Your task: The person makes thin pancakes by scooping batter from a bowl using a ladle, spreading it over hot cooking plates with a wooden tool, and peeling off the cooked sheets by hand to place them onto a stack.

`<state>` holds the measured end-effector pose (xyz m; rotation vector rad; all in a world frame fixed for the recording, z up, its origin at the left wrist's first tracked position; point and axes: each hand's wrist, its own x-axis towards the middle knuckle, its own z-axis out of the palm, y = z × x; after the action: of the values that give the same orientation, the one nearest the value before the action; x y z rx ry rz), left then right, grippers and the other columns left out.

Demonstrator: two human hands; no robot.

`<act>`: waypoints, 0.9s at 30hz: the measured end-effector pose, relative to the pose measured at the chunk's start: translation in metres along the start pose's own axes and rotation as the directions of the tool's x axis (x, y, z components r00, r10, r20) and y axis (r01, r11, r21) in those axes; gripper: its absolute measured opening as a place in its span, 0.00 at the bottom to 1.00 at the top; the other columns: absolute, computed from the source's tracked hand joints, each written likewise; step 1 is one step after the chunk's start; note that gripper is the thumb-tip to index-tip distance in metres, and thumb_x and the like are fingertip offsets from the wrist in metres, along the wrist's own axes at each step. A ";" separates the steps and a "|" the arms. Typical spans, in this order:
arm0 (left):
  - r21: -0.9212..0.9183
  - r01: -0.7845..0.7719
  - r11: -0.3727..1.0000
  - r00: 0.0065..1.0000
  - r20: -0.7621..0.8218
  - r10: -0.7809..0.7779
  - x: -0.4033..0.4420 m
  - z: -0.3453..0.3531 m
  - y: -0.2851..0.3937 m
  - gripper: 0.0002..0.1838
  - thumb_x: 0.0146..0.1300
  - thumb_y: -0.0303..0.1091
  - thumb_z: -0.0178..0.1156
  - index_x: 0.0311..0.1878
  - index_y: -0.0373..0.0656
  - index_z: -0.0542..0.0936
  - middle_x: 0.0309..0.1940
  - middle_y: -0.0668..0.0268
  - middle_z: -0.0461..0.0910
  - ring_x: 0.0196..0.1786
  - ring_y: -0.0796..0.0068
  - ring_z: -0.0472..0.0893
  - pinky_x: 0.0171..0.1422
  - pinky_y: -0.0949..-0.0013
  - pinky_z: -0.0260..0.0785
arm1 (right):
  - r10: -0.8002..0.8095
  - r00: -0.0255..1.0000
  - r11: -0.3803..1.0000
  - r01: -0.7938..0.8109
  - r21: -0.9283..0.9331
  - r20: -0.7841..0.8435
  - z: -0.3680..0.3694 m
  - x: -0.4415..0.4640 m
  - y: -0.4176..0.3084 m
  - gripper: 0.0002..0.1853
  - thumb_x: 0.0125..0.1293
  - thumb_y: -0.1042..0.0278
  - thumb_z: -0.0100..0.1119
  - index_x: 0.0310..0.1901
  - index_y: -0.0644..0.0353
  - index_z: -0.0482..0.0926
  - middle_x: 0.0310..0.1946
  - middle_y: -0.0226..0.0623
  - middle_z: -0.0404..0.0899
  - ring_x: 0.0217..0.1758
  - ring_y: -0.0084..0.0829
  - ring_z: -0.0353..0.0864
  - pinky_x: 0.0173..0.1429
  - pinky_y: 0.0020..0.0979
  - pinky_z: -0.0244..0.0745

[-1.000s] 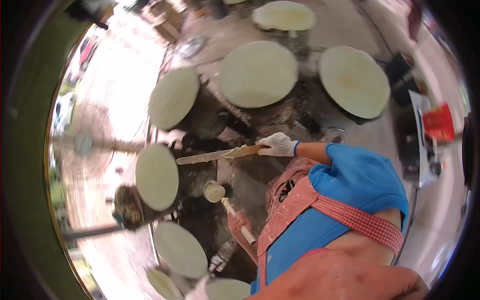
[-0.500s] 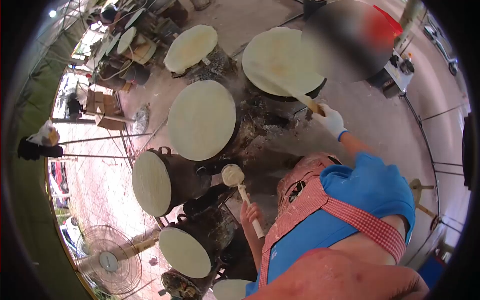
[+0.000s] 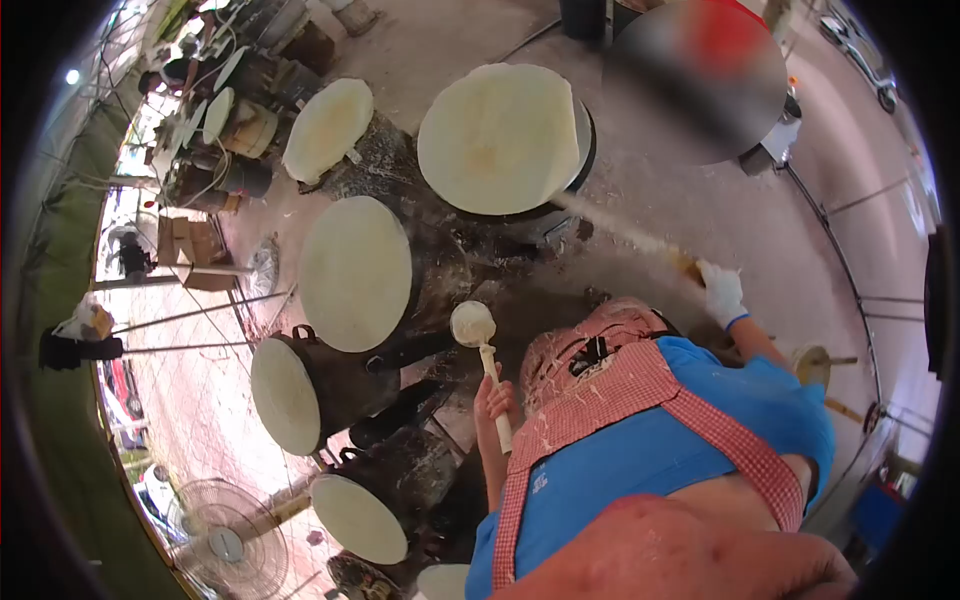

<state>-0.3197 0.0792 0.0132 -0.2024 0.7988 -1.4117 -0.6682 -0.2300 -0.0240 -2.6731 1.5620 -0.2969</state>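
Observation:
My bare left hand (image 3: 494,400) is closed around the handle of a ladle (image 3: 473,324), whose round bowl is coated with pale batter. My right hand (image 3: 722,294), in a white glove, grips the brown handle of a long flat spatula (image 3: 628,234). Its pale blade is blurred, and the tip lies near the front edge of a large round griddle (image 3: 592,150). A pale thin pancake (image 3: 495,140) covers most of that griddle, leaving dark rim at its right. Left of the ladle is another pale-covered griddle (image 3: 356,273).
Several more pale-topped round griddles (image 3: 285,397) stand on dark drum stoves in an arc to my left. A fan (image 3: 227,543) is at lower left, beside wire mesh. Cardboard boxes (image 3: 195,252) lie farther back. A blurred dark round shape (image 3: 690,110) is at upper right.
My right hand has drawn the spatula rightward and back, away from the large griddle's surface. The view has shifted, so the griddles sit farther left. My left hand still holds the ladle.

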 end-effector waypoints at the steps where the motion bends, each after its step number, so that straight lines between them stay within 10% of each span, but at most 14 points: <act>1: 0.005 -0.033 0.999 0.999 0.015 0.033 0.007 -0.004 -0.006 0.18 0.68 0.36 0.43 0.56 0.36 0.67 0.17 0.72 0.55 0.15 0.85 0.56 0.16 0.81 0.53 | -0.078 0.992 0.996 0.072 0.062 0.101 -0.004 0.001 0.000 0.19 0.53 0.49 0.56 0.41 0.53 0.74 0.27 0.42 0.77 0.28 0.45 0.77 0.35 0.43 0.71; 5: -0.066 -0.116 0.991 0.992 0.044 0.119 0.028 -0.007 -0.041 0.18 0.68 0.36 0.42 0.57 0.35 0.66 0.17 0.72 0.55 0.15 0.85 0.56 0.15 0.81 0.53 | -0.305 0.897 0.929 0.208 0.305 0.318 0.002 0.069 -0.019 0.17 0.50 0.54 0.57 0.40 0.52 0.73 0.27 0.40 0.78 0.28 0.43 0.77 0.33 0.41 0.70; 11: -0.071 -0.138 0.988 0.982 0.120 0.146 0.022 -0.045 -0.077 0.19 0.69 0.37 0.40 0.58 0.36 0.65 0.16 0.72 0.55 0.15 0.85 0.56 0.15 0.80 0.53 | -0.766 0.642 0.629 0.755 0.186 -0.013 0.037 0.219 -0.104 0.19 0.47 0.58 0.59 0.42 0.53 0.72 0.37 0.42 0.72 0.30 0.42 0.77 0.32 0.40 0.72; 18: 0.023 -0.324 0.946 0.945 -0.029 0.324 0.004 -0.096 -0.092 0.17 0.69 0.37 0.42 0.53 0.34 0.69 0.15 0.72 0.56 0.14 0.85 0.57 0.15 0.79 0.52 | -0.955 0.271 0.283 0.954 0.098 0.117 0.033 0.297 -0.145 0.18 0.44 0.60 0.61 0.39 0.55 0.74 0.36 0.42 0.73 0.30 0.42 0.77 0.34 0.39 0.73; 21: -0.177 -0.225 0.958 0.944 0.203 0.259 0.002 -0.084 -0.115 0.16 0.69 0.36 0.43 0.50 0.33 0.70 0.14 0.72 0.56 0.14 0.85 0.56 0.15 0.79 0.52 | -0.927 0.235 0.273 0.957 0.100 0.291 0.010 0.314 -0.160 0.12 0.44 0.63 0.59 0.32 0.57 0.75 0.31 0.42 0.75 0.30 0.43 0.78 0.35 0.40 0.73; 27: -0.176 -0.311 0.934 0.926 0.167 0.339 -0.029 -0.094 -0.086 0.15 0.67 0.35 0.45 0.49 0.34 0.71 0.14 0.72 0.56 0.14 0.84 0.56 0.15 0.80 0.52 | -0.907 0.421 0.414 0.899 0.140 -0.024 -0.029 0.370 -0.203 0.08 0.44 0.66 0.53 0.26 0.59 0.74 0.27 0.45 0.76 0.32 0.46 0.77 0.37 0.42 0.71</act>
<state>-0.4440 0.1202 0.0045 -0.3019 0.7351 -1.0026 -0.3218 -0.4480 0.0846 -3.0587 -0.1432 -0.3018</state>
